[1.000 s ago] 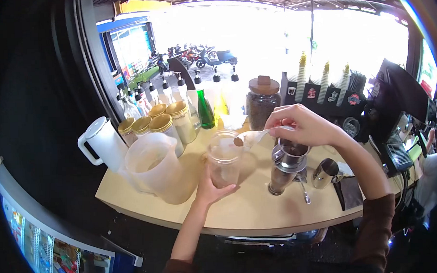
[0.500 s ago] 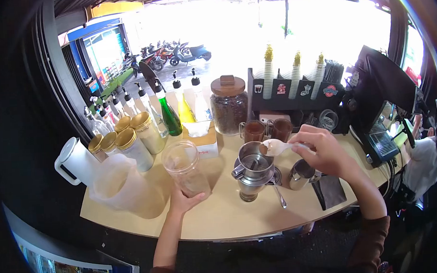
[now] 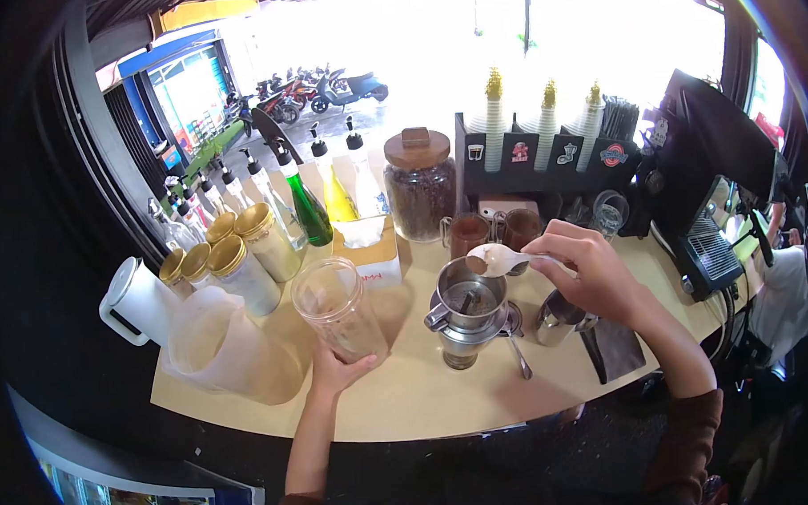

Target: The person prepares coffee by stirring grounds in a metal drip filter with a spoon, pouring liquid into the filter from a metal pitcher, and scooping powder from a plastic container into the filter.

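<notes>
My left hand [image 3: 339,369] is wrapped round the lower part of a clear jar [image 3: 334,299], which leans slightly and has brown residue inside. Pinched in my right hand [image 3: 591,268] is a white spoon [image 3: 498,260] with a little brown stuff in its bowl. The spoon hangs over the rim of a metal coffee filter [image 3: 471,304], not visibly touching it. Below, the filter sits on a short glass [image 3: 460,359]. A metal teaspoon [image 3: 520,357] lies beside it, and a steel milk jug [image 3: 556,320] stands under my right forearm.
On the left are a white pitcher [image 3: 139,302], a translucent bag-lined container [image 3: 211,339] and several gold-lidded jars [image 3: 228,257]. Behind stand pump bottles [image 3: 306,207], a tissue box [image 3: 378,260], a jar of coffee beans [image 3: 421,194] and two brown mugs [image 3: 468,236]. A dark cloth [image 3: 619,352] lies at right.
The white spoon has shifted slightly left over the filter, and its bowl shows more from the side. My left hand keeps the jar in nearly the same place. The view has moved slightly.
</notes>
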A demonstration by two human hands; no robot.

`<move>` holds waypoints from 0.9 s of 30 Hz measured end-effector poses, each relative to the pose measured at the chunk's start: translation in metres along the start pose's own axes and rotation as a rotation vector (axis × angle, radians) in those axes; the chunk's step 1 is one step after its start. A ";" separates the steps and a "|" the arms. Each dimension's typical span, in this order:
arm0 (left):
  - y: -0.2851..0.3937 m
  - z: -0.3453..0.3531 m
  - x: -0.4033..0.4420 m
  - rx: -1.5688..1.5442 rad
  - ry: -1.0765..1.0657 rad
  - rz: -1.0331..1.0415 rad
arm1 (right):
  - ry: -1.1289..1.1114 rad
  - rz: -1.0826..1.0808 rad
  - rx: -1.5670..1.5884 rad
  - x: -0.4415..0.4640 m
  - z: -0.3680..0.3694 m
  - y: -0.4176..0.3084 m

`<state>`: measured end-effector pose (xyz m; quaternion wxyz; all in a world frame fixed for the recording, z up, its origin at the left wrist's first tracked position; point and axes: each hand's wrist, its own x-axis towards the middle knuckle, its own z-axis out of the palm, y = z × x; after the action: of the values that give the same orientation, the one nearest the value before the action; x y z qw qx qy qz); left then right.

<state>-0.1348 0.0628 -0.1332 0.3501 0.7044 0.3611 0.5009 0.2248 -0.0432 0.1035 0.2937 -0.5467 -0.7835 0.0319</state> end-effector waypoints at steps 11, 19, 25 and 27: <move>-0.001 0.000 0.001 -0.009 -0.003 -0.002 | 0.042 -0.056 0.021 0.002 0.011 0.008; 0.003 0.004 0.001 0.020 0.033 0.021 | 0.080 -0.028 0.078 0.000 0.008 0.008; 0.003 0.006 0.002 -0.027 0.072 0.039 | 0.053 -0.021 0.045 -0.004 0.006 0.008; 0.005 0.007 0.002 -0.046 0.073 0.032 | 0.066 0.015 0.092 -0.004 0.004 0.004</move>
<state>-0.1273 0.0617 -0.1299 0.3446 0.6831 0.3508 0.5400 0.2274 -0.0441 0.0968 0.3440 -0.5391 -0.7670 0.0521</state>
